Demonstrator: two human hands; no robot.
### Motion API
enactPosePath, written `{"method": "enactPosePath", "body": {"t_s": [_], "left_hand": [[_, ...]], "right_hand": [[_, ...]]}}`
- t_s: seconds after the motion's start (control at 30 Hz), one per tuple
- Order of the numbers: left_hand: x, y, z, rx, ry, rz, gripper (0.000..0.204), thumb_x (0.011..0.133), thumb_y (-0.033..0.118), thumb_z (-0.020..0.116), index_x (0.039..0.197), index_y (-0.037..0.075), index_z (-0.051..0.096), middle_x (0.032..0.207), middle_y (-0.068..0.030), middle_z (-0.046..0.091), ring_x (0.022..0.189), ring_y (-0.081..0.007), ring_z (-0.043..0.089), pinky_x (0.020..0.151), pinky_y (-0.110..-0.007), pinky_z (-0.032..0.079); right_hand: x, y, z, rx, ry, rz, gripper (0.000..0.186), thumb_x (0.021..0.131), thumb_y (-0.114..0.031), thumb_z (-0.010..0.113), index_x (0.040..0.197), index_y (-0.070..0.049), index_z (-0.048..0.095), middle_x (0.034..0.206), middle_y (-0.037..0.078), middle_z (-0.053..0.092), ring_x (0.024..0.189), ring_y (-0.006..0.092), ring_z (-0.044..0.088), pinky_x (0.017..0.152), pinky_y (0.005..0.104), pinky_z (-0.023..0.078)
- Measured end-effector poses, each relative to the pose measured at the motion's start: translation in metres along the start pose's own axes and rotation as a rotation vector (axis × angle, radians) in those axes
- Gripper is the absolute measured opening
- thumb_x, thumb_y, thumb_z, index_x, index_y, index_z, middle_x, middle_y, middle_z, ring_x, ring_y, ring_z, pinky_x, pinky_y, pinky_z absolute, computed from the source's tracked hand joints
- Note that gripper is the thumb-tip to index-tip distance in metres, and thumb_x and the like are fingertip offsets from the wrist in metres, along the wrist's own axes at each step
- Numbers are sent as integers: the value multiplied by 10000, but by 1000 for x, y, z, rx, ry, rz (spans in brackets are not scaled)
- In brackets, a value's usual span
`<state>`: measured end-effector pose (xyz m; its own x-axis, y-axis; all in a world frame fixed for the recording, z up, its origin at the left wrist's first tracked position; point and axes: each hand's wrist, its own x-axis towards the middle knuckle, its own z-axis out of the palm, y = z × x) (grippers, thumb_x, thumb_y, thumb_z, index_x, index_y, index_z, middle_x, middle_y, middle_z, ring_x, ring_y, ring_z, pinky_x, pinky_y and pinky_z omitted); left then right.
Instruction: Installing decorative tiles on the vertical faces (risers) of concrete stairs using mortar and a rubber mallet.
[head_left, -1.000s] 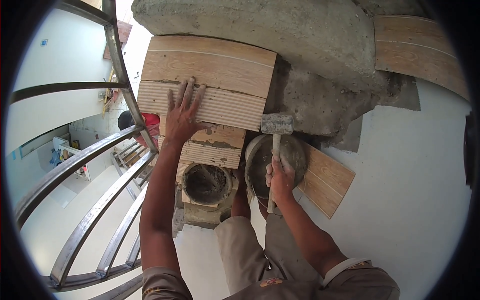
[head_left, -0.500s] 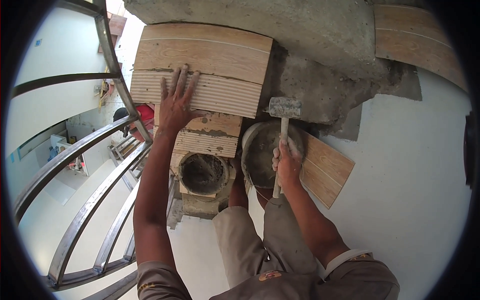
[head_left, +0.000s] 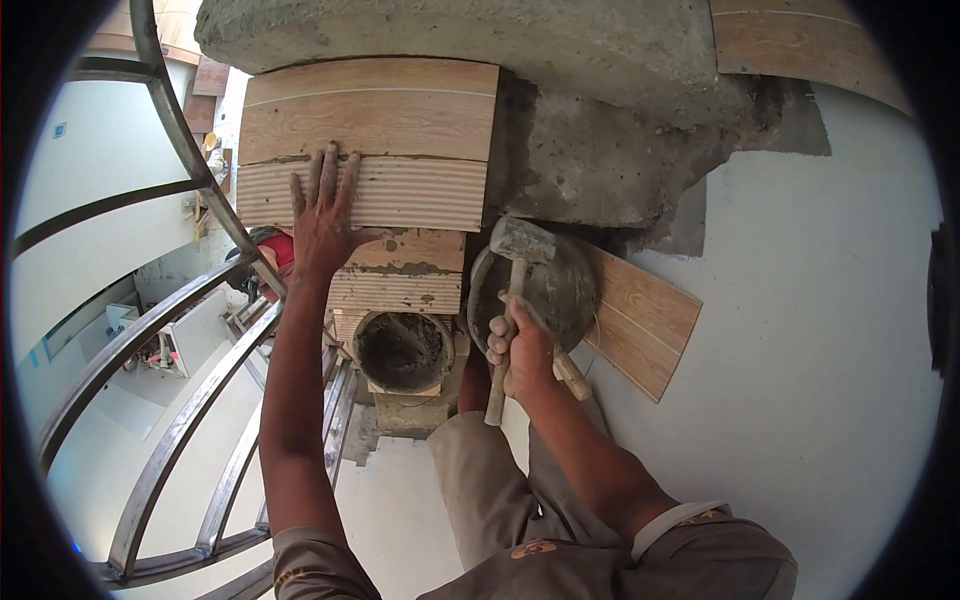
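Observation:
My left hand (head_left: 325,228) rests with fingers stretched out on a ribbed, wood-look stair tile (head_left: 400,195). My right hand (head_left: 523,350) is wrapped round the handle of a mallet (head_left: 523,241) with a grey-smeared head. The mallet is held over a round mortar-coated tub (head_left: 560,300), its head above the tub's far left part. A second wooden handle (head_left: 573,378) sticks out beside my right wrist; what it belongs to is hidden. A bucket of wet mortar (head_left: 403,352) stands on the lower steps, right of my left forearm.
A metal railing (head_left: 190,395) curves along the left, with a lower floor and a person in red (head_left: 277,250) beyond it. Rough concrete (head_left: 590,165) lies right of the tiled step. A loose wood-look tile (head_left: 645,320) leans by the tub, near the pale wall (head_left: 800,300).
My right hand has moved left with the mallet, whose head has tilted. The second wooden handle has come into sight. My left hand stays on the tile while the view shifts slightly.

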<state>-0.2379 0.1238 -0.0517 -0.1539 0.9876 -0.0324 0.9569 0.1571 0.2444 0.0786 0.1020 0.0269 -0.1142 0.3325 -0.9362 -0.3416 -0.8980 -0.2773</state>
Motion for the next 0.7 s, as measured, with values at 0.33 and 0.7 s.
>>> {"method": "enactPosePath", "body": {"t_s": [0.33,0.7], "left_hand": [[1,1,-2,10,-28,-10,1311,509,513,899,1614,206,263,1682,-117,215,1556,-326,179,1238,-602,144],[0,-1,4,29,13,20,1288,539,634,824,1616,207,261,1685,-118,208,1555,-330,181,1232,-607,144]], "right_hand": [[-4,4,11,9,15,-16,389,1055,-371,541,1332,-98,544,721,-27,490,530,82,442,470,249,363],[-7,4,11,5,77,-31,335,1060,-349,530,1303,-118,547,721,-28,491,523,79,444,472,255,366]]}}
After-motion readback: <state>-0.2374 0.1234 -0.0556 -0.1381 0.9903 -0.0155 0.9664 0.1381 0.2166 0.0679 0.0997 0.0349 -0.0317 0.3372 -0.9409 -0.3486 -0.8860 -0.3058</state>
